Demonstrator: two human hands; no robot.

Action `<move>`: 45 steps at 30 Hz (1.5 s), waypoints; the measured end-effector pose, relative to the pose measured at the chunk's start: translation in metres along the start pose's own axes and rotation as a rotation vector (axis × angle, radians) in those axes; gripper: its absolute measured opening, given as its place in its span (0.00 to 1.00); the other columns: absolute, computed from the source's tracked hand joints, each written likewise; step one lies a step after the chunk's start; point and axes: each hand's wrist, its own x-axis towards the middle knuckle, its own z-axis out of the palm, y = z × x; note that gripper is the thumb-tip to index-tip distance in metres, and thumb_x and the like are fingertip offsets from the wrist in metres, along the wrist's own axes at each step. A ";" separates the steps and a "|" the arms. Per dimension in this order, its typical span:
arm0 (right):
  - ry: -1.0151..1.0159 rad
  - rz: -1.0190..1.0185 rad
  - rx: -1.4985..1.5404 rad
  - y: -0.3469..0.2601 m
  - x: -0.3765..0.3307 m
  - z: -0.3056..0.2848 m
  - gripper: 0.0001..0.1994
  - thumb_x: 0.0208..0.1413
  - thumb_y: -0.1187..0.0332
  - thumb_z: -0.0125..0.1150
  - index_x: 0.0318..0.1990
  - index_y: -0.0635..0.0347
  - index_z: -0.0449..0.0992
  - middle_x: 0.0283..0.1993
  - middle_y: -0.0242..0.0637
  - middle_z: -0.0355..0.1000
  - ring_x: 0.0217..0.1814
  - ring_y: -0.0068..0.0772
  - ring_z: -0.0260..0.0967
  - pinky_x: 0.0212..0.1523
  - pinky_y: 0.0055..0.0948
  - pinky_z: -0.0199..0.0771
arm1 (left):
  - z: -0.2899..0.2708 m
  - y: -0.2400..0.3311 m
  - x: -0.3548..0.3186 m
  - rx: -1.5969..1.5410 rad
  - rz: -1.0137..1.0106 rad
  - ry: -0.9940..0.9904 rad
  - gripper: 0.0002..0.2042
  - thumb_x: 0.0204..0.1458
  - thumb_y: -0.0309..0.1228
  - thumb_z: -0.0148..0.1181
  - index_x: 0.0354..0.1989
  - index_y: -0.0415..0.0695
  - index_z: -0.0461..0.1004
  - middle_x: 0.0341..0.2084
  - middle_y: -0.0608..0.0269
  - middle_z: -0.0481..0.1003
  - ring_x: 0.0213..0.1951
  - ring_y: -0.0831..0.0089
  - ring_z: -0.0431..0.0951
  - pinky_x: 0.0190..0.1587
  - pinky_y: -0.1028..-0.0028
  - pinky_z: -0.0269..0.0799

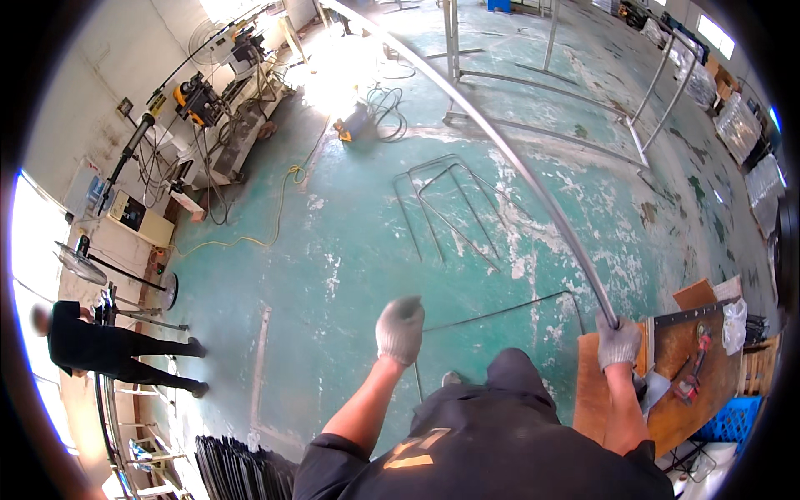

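Right hand (619,343) wraps the near end of the tube (523,170), which runs far-left above the floor (300,317). Left hand (400,329) half curled, blurred; can't tell if empty. Tube looks stiff, smooth, maybe light but end-heavy; best gripped mid-length. Bench (718,367) near right.

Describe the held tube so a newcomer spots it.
Start at the brown workbench, lower right; the gloved right hand is there. From that hand a long silver tube runs to the top; unlike the thin bent rods on the floor, it is thicker and held.
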 end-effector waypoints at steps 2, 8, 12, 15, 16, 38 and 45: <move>0.043 0.041 0.167 -0.056 0.022 0.015 0.28 0.57 0.46 0.71 0.26 0.68 0.80 0.22 0.55 0.67 0.22 0.48 0.65 0.31 0.49 0.68 | -0.021 -0.016 0.025 -0.003 -0.088 -0.101 0.14 0.62 0.31 0.67 0.52 0.39 0.83 0.44 0.52 0.86 0.48 0.66 0.87 0.55 0.68 0.80; 0.109 0.000 0.581 -0.254 0.127 0.117 0.26 0.58 0.51 0.72 0.23 0.67 0.75 0.18 0.33 0.60 0.25 0.24 0.54 0.28 0.37 0.61 | -0.070 -0.075 0.167 -0.086 -0.218 -0.192 0.17 0.62 0.35 0.66 0.56 0.40 0.82 0.49 0.50 0.84 0.53 0.60 0.85 0.58 0.66 0.78; -0.009 0.071 0.869 -0.408 0.205 0.209 0.23 0.60 0.54 0.72 0.21 0.60 0.73 0.18 0.23 0.61 0.23 0.18 0.56 0.26 0.32 0.58 | -0.115 -0.096 0.301 0.029 -0.183 -0.191 0.19 0.61 0.36 0.65 0.57 0.40 0.81 0.51 0.48 0.83 0.54 0.54 0.84 0.58 0.62 0.78; -0.294 0.078 1.083 -0.567 0.235 0.238 0.20 0.64 0.57 0.68 0.20 0.53 0.72 0.16 0.26 0.64 0.14 0.21 0.60 0.18 0.29 0.56 | -0.165 -0.108 0.389 0.120 -0.175 -0.169 0.18 0.62 0.33 0.67 0.58 0.40 0.80 0.50 0.50 0.83 0.54 0.59 0.85 0.59 0.64 0.79; -0.327 0.019 1.134 -0.614 0.243 0.250 0.20 0.65 0.59 0.66 0.20 0.52 0.71 0.15 0.25 0.63 0.14 0.20 0.60 0.18 0.29 0.56 | -0.181 -0.105 0.425 0.136 -0.124 -0.150 0.18 0.62 0.33 0.67 0.58 0.40 0.79 0.50 0.50 0.83 0.54 0.59 0.85 0.58 0.64 0.79; -1.848 -0.240 1.993 -1.438 0.334 0.579 0.25 0.71 0.67 0.53 0.16 0.56 0.62 0.17 0.36 0.58 0.24 0.36 0.60 0.39 0.42 0.70 | -0.544 -0.322 1.096 0.168 -0.274 0.207 0.17 0.59 0.34 0.71 0.46 0.31 0.77 0.40 0.50 0.81 0.42 0.54 0.81 0.46 0.61 0.79; -2.010 -0.158 2.035 -1.632 0.452 0.719 0.25 0.70 0.65 0.54 0.16 0.55 0.63 0.17 0.36 0.58 0.24 0.37 0.60 0.41 0.43 0.70 | -0.581 -0.369 1.321 -0.198 -0.558 0.104 0.21 0.73 0.38 0.46 0.62 0.33 0.70 0.63 0.38 0.73 0.67 0.47 0.70 0.71 0.51 0.61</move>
